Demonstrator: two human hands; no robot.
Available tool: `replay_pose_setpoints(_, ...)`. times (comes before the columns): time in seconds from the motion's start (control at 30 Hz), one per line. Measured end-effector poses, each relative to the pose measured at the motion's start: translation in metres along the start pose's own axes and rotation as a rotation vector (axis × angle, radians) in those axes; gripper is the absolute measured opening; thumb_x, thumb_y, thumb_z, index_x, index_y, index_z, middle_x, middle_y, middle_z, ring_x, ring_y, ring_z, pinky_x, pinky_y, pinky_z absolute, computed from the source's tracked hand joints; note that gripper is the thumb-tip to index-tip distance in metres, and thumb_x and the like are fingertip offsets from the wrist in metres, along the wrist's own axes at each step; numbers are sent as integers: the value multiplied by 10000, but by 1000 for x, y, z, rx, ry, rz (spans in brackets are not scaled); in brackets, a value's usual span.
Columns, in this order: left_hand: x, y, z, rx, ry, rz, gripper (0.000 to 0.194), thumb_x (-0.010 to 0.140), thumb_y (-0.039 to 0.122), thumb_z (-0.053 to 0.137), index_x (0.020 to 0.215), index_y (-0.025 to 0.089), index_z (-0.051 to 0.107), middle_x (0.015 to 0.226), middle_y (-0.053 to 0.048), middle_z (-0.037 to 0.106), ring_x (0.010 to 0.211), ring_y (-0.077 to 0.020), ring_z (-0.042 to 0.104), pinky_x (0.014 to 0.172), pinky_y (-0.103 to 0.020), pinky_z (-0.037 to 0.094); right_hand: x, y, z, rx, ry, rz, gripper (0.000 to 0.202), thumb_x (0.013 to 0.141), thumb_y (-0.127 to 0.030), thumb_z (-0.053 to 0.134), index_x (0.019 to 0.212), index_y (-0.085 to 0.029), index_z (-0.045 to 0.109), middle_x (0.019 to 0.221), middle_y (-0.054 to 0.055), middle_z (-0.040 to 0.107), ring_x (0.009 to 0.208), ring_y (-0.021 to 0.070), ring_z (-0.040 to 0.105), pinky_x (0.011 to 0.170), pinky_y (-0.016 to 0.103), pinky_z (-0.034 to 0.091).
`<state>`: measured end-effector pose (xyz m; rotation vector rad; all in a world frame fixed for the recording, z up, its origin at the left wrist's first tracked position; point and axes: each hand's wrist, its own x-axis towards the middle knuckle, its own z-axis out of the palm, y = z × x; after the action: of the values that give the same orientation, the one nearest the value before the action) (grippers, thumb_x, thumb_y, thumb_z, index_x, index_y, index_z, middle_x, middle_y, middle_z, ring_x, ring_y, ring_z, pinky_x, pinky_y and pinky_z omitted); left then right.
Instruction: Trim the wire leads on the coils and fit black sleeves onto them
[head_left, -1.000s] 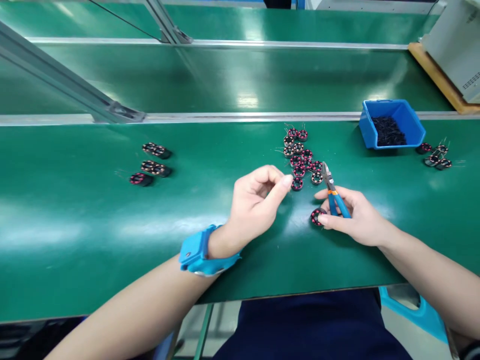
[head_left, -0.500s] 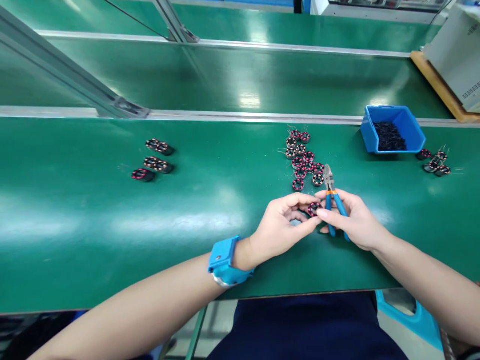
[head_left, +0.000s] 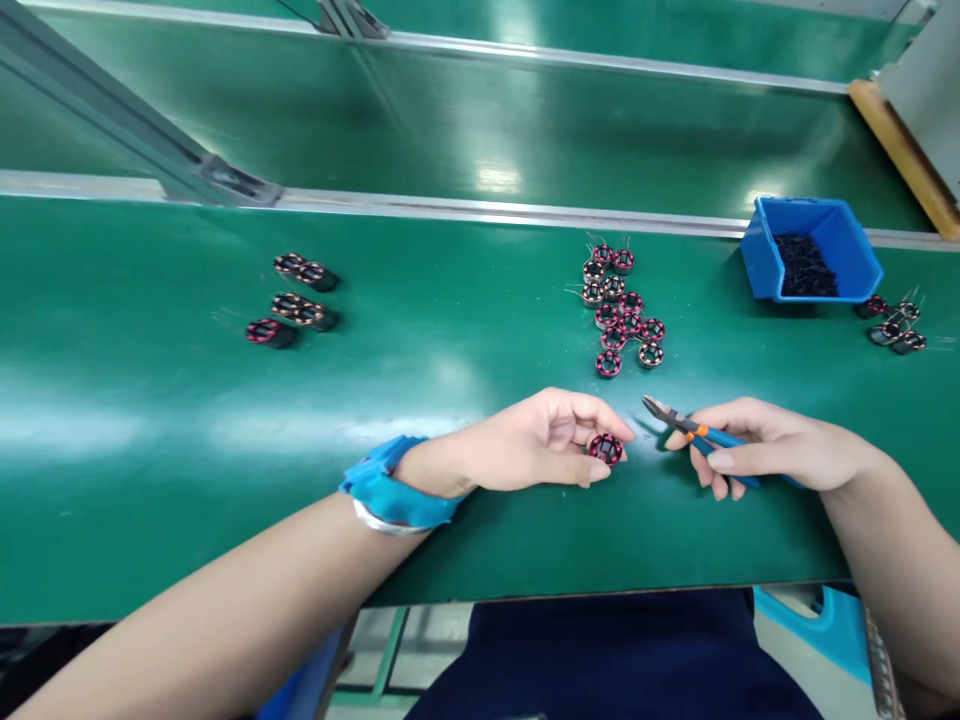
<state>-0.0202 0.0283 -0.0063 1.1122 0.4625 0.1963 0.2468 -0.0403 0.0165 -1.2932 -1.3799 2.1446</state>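
Observation:
Between the thumb and fingers of my left hand [head_left: 551, 440] is a small ring-shaped wound coil [head_left: 605, 450], dark with pink-red windings. My right hand [head_left: 765, 445] is closed around the blue-and-orange handles of a pair of diagonal cutters [head_left: 701, 432]. The cutters' jaws point up and left, a short way from the coil and not touching it. Just beyond my hands lies a cluster of similar coils [head_left: 613, 338], some with pink-red and some with copper-coloured windings. Thin wire ends stick out from several of them.
A blue bin [head_left: 765, 262] with short black pieces stands at the back right. More coils [head_left: 896, 335] lie beside it, and another group [head_left: 289, 310] sits to the left. A metal rail [head_left: 450, 212] runs along the back of the green bench [head_left: 187, 480], with a slanted metal post [head_left: 127, 110].
My hands have drawn apart. The right one moved right with the cutters, whose jaws now tilt left. The left one keeps the coil, slightly lower and further left. The view has shifted a little.

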Motion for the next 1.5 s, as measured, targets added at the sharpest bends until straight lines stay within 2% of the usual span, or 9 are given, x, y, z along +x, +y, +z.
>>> replay_pose_setpoints(0.23,-3,5,0,73,-108,-7,342,767,167,716,1105,210,689,887,-83,715,719,-150,667,631,-265,572,-5,0,-1,-128,-116,38,387,842,-404,662,1138,-154,656,801,33,640,662,135,643,553,221,527)
replay_pose_setpoints(0.57,-5,5,1,79,-131,-30,392,775,94,682,1149,209,672,932,-79,706,798,-147,668,723,-287,582,-7,-1,0,-123,-131,71,400,831,-416,667,1135,-156,649,752,14,593,639,125,605,581,241,522)
replay_pose_setpoints(0.77,-4,5,-1,105,-127,-17,368,781,104,682,1136,201,679,930,-77,698,763,-139,665,681,-264,584,-7,0,1,-134,-124,88,403,829,-414,667,1135,-152,644,772,12,566,642,119,593,594,245,526)
replay_pose_setpoints(0.9,-3,4,-2,164,-117,-59,344,813,166,665,1156,174,653,877,-65,684,715,-133,662,552,-210,564,-6,1,0,-131,-131,104,448,810,-431,687,1144,-136,637,795,15,556,646,113,594,607,248,539)
replay_pose_setpoints(1.03,-2,0,4,164,9,-70,387,784,151,680,1162,147,598,864,-42,651,681,-111,633,477,-161,495,-6,1,-1,-121,-137,124,480,811,-450,686,1163,-130,625,820,23,561,664,110,597,624,246,543)
replay_pose_setpoints(1.17,-1,-4,9,26,92,57,533,722,35,672,1218,159,523,1002,-65,625,912,-150,651,726,-243,544,-6,2,-1,-131,-135,120,475,831,-448,669,1180,-131,612,806,27,587,672,116,606,611,235,531)
replay_pose_setpoints(1.23,0,-7,10,10,107,116,514,733,11,636,1212,157,521,1036,-75,616,982,-155,639,803,-259,530,-6,1,-1,-127,-133,107,480,833,-447,667,1188,-131,606,811,29,595,677,117,609,613,235,534)
replay_pose_setpoints(1.37,2,-15,11,113,217,186,472,783,58,622,1229,153,499,1072,-102,628,1025,-174,639,844,-282,536,-6,1,-2,-125,-113,76,459,842,-445,656,1179,-138,608,832,36,608,690,123,623,601,230,531)
replay_pose_setpoints(1.5,3,-22,20,309,411,232,663,768,99,666,1361,191,386,1255,-141,564,1064,-202,657,798,-249,571,0,2,3,-117,-9,15,414,858,-428,634,1162,-150,603,832,43,620,703,140,630,582,238,520)
